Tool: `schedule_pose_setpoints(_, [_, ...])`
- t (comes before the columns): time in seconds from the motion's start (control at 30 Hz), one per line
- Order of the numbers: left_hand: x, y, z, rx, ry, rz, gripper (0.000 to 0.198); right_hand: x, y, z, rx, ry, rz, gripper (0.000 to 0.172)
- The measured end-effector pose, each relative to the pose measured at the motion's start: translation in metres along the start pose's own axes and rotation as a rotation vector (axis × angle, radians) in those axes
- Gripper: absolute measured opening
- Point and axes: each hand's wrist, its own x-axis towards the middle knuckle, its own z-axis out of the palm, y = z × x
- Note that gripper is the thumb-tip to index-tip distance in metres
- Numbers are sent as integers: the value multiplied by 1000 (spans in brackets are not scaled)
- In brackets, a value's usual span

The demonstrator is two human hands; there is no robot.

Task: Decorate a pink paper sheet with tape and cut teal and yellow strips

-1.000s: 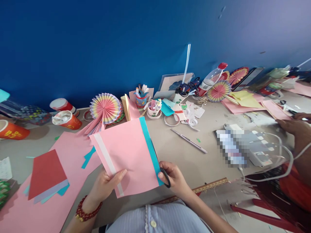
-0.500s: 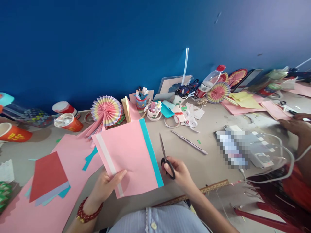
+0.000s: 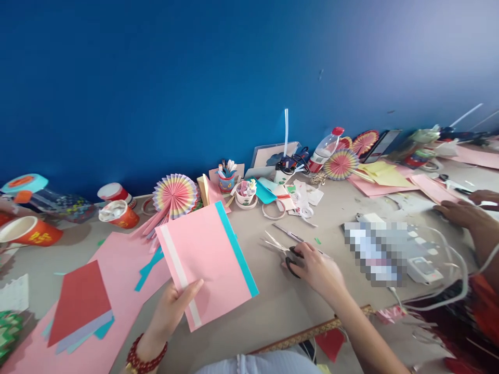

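A pink sheet of paper [image 3: 208,265] is pinched at its lower left edge by my left hand [image 3: 177,304], thumb on top. A white strip [image 3: 175,259] runs down its left side and a blue strip [image 3: 236,249] along its right edge. To the right of the sheet, my right hand [image 3: 317,270] has its fingers on the black handles of the scissors [image 3: 277,243]. The blades are parted and point up and left, low over the table. Just behind the scissors lies a slim light-coloured pen-like tool [image 3: 286,230], partly covered by my right hand.
Coloured paper sheets [image 3: 80,301] lie on a large pink sheet [image 3: 120,249] at left. Paper cups [image 3: 119,214], pleated paper fans [image 3: 175,195] and a bottle [image 3: 325,150] line the wall. At right are a phone [image 3: 370,254], cables and another person's hand [image 3: 463,213].
My right hand has moved right, away from the pink sheet, and lowered the scissors toward the table. The blades have spread apart. My left hand still holds the sheet.
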Motion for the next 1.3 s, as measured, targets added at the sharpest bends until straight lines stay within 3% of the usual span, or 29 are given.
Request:
schedule_pose_setpoints(0.23, [0, 6, 5, -18, 46, 14, 50, 18, -7, -7, -87, -54, 62, 30])
schedule_pose_setpoints(0.37, [-2, 10, 10, -54, 54, 45, 49, 29, -4, -11, -67, -102, -52, 14])
schedule_pose_setpoints(0.63, [-4, 16, 12, -2, 44, 96, 52, 55, 9, -13, 46, -193, -58, 24])
schedule_pose_setpoints(0.8, [-10, 22, 12, 15, 36, 137, 48, 56, 13, -16, 153, -208, -134, 26])
schedule_pose_setpoints(0.93, [-17, 24, 14, 27, 115, 151, 46, 31, -10, -11, 631, -140, -217, 36])
schedule_pose_setpoints(1.07, [-24, 14, 26, 28, 237, 150, 48, -11, -71, 11, 1269, -363, -362, 59])
schedule_pose_setpoints(1.2, [-32, -16, 48, -79, 225, 171, 48, -37, -119, 35, 1608, -432, -231, 51])
schedule_pose_setpoints(1.3, [-41, -44, 51, -162, 240, 134, 49, -38, -122, 38, 1664, -396, -136, 43])
